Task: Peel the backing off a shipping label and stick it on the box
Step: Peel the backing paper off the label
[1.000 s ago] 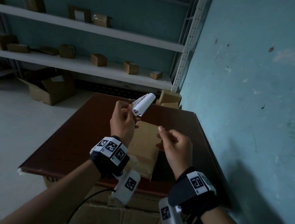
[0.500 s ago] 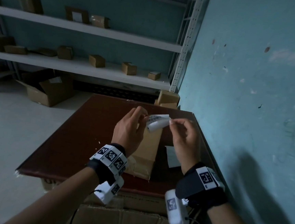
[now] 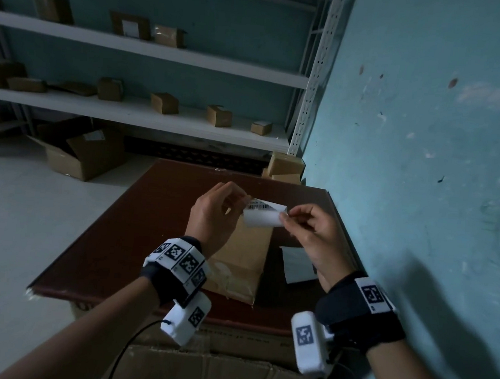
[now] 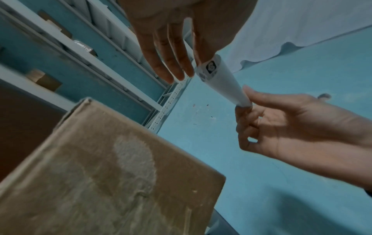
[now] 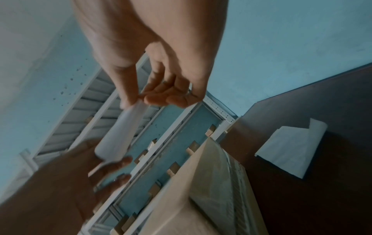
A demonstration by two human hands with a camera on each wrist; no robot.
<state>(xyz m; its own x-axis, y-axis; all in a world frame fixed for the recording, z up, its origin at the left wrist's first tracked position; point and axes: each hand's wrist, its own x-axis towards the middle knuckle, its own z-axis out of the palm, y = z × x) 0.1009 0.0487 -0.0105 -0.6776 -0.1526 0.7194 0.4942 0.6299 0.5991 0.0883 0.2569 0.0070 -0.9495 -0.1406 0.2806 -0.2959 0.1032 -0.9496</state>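
A curled white shipping label (image 3: 263, 216) with a barcode on its upper face hangs in the air between both hands, just above the far end of the box. My left hand (image 3: 243, 202) pinches its left end, the other fingers straight (image 4: 171, 66). My right hand (image 3: 285, 218) pinches its right end between thumb and forefinger (image 5: 138, 98). The label (image 4: 221, 79) looks rolled into a loose tube (image 5: 118, 136). The long brown cardboard box (image 3: 245, 258) lies flat on the dark brown table (image 3: 136, 227) under my wrists.
A white paper sheet (image 3: 296, 264) with one curled corner lies on the table right of the box (image 5: 292, 147). The teal wall (image 3: 425, 174) runs close along the table's right edge. White shelves (image 3: 146, 116) with small boxes stand behind, and an open carton (image 3: 79, 156) sits on the floor.
A second ago my left hand alone held the curled label up high. Both hands have come down over the box, and my right hand has taken the label's right end.
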